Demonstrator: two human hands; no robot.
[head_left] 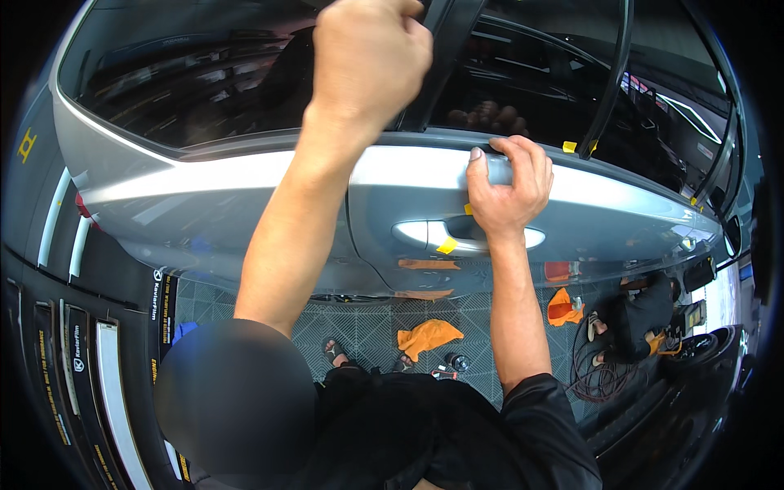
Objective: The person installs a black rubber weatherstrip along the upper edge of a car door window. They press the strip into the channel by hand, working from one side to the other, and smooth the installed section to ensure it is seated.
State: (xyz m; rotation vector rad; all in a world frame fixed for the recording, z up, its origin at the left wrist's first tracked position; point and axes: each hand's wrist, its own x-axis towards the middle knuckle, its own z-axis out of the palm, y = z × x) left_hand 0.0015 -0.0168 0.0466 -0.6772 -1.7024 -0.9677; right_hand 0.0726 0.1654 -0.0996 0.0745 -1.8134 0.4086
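A silver car door [388, 200] with dark side windows [204, 77] fills the upper view. My left hand [367, 61] is raised over the glass near the black pillar [433, 86], fingers curled; what it holds, if anything, is hidden. My right hand [510, 192] grips the door's top edge with bent fingers over the dark trim, its thumb on the silver panel, just above the door handle [416, 235]. Yellow tape tabs are stuck on the handle [447, 245] and along the window trim [570, 147].
Orange cloths [429, 335] lie on the tiled floor [482, 343], beside a small dark round container [457, 362]. A crouching person [645, 314] in dark clothes is at the right, near a coiled hose [596, 376] and another dark car [678, 425]. Long racks [106, 392] stand at the left.
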